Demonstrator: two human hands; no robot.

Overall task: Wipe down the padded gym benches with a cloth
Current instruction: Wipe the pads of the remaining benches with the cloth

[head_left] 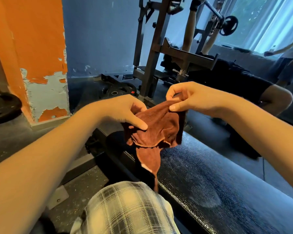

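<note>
Nearest the camera, a knee in pale plaid woven fabric (125, 208) sits just beside the black, textured, padded vinyl bench (210, 174), which runs away to the right. Above the bench's near end hangs the rust-brown terry cloth (157, 127), bunched, one corner trailing down towards the knee. The left hand (122, 112) grips its left side, thumb pressed on top and fingers curled under. The right hand (189, 98) pinches the upper edge between thumb and curled fingers. Farther left stands an orange pillar with peeling paint (32, 48), a black weight plate (2, 107) beside it. Behind the hands rises a dark steel rack (152, 56), where another person lies pressing a loaded barbell (227, 24)
</note>
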